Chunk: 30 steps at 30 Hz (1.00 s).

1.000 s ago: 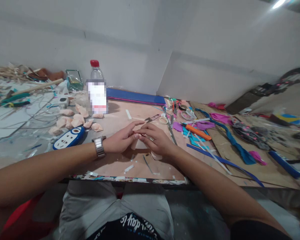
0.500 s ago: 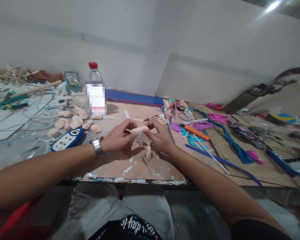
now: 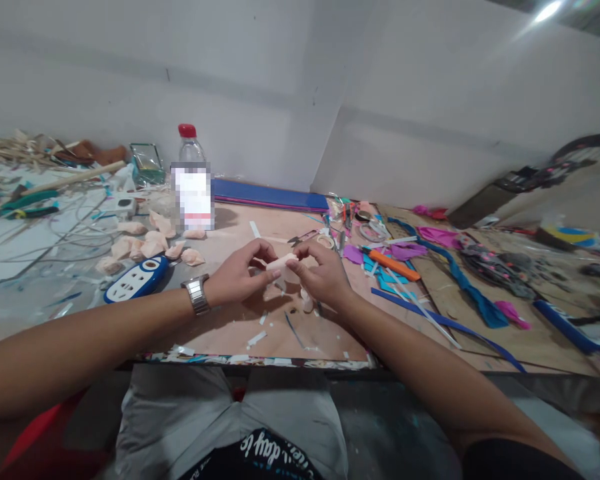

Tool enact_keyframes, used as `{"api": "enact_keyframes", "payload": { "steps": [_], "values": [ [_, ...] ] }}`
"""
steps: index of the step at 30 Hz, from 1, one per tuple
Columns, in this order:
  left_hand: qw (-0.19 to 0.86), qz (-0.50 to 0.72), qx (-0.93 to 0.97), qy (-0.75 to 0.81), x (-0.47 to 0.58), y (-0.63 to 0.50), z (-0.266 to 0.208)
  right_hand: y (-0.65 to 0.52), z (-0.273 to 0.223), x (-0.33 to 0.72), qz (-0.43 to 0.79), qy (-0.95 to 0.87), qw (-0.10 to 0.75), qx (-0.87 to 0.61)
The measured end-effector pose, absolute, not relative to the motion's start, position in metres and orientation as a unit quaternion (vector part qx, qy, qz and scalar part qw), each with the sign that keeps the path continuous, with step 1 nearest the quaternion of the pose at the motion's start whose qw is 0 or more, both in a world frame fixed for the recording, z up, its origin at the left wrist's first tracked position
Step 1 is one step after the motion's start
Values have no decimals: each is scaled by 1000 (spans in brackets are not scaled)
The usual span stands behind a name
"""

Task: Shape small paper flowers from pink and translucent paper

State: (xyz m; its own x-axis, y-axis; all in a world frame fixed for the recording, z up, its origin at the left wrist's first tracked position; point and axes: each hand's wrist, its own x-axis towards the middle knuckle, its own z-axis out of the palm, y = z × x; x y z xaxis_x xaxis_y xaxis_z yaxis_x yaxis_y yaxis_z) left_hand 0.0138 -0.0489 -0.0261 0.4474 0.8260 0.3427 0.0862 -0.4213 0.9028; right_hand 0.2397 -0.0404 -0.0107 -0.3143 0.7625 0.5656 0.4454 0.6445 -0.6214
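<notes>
Between my hands, above the middle of the work table, is a pale pink piece of thin, crinkled material (image 3: 281, 262), folded along its top edge. My left hand (image 3: 247, 270), with a metal watch at the wrist, pinches its left end between thumb and fingers. My right hand (image 3: 321, 272) grips the right end the same way. Below the right fingers hangs a pale, twisted bit (image 3: 307, 301); whether it joins the held piece I cannot tell. Several similar pale pink crumpled pieces (image 3: 155, 243) lie in a loose group to the left, by a power strip (image 3: 137, 279).
A red-capped bottle (image 3: 187, 143) stands behind the pink pieces. On the right lie an orange utility knife (image 3: 394, 265), a blue strip (image 3: 445, 327) and coloured scraps. Green-handled pliers (image 3: 30, 200) are at the far left. Small white scraps (image 3: 257, 339) dot the table's front.
Both hands keep their hold on the pink piece, which now tilts a little more. The pale twisted bit under the right hand has shifted slightly right and up.
</notes>
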Motion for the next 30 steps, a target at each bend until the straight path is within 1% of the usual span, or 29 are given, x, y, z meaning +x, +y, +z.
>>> {"api": "enact_keyframes", "payload": {
  "steps": [6,11,16,19,24,30],
  "values": [
    [418,424,763,253,15,-51,-24,-46,-8,238,201,-804,417,-374],
    [361,431,791,243,14,-52,-24,-48,-5,239,206,-813,399,-371],
    [347,416,805,244,15,-54,-21,-47,-6,240,212,-821,385,-364],
    [369,400,796,266,15,-55,-20,-46,-8,240,222,-827,374,-356],
    [434,381,760,298,16,-55,-19,-46,-11,240,239,-836,361,-336],
    [460,403,735,292,17,-53,-22,-47,-9,242,256,-835,364,-324]
  ]
}}
